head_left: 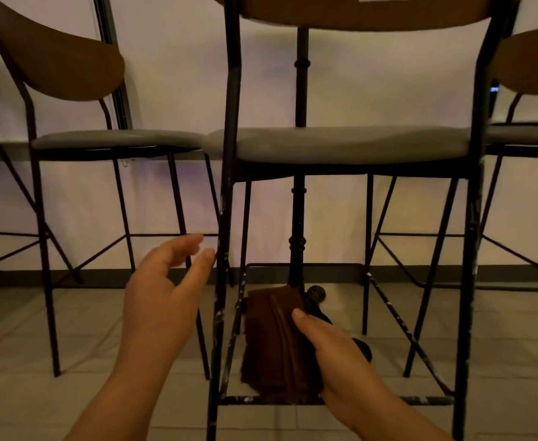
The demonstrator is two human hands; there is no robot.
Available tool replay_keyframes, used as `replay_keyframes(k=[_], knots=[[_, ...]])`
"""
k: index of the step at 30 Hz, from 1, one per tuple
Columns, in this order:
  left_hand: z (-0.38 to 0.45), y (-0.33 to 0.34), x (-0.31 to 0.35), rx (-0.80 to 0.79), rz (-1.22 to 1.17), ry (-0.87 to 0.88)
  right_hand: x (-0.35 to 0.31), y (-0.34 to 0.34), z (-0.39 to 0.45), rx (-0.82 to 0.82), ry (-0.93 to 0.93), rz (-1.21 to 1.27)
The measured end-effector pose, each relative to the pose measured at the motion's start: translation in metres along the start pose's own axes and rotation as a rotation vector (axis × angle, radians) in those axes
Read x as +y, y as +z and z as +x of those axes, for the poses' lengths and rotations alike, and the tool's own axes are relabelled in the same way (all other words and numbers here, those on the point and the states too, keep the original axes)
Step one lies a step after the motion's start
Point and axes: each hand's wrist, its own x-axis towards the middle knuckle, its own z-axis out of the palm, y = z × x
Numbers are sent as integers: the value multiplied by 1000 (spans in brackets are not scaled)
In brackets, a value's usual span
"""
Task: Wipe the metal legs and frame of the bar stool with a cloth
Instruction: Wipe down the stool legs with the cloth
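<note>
Our right hand (334, 348) grips the folded brown cloth (274, 342) low inside the bar stool (350, 144), ready to wipe; our left hand (166, 281) reaches wide-fingered for the near left leg (226, 192), probably to steady it.

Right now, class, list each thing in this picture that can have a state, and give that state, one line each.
Left hand: open, fingers spread, beside the stool's front left leg.
Right hand: gripping the folded brown cloth.
Brown cloth: folded, held low inside the frame.
Bar stool: upright, seat bare, legs flecked with pale marks.
Footrest bar: flecked too.
</note>
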Motion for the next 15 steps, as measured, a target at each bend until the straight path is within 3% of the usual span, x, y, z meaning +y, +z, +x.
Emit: replay_keyframes(k=[5, 11, 15], knots=[[27, 16, 1, -8, 64, -105, -19, 0, 17, 6, -66, -17], [39, 35, 8, 38, 266, -112, -41, 4, 49, -6, -186, 33], [40, 53, 9, 25, 189, -159, -50, 5, 65, -26, -193, 45]])
